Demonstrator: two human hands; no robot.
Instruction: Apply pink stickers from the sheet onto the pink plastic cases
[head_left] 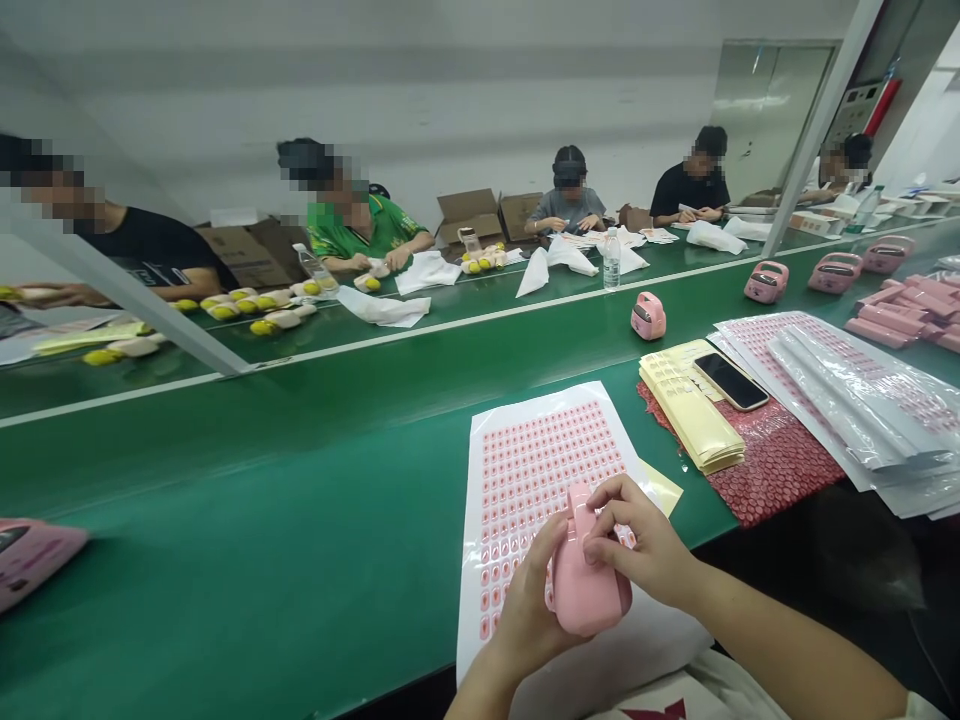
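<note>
My left hand (529,600) wraps around a small pink plastic case (589,595) with a loop handle at its top, and holds it tilted. Curled against the upper part of the case is my right hand (634,535). Its thumb and fingertips are closed together there; what they pinch, if anything, is too small to make out. Under both hands lies a white sheet of stickers (544,440) with rows of small red and white labels. The far face of the case is hidden from me.
To the right are a stack of yellow sticker strips (694,410), a phone (731,381), red bubble wrap (780,470) and more sticker sheets (847,390). Pink cases stand on the green belt (360,370), one being a handled case (648,317). Co-workers sit across.
</note>
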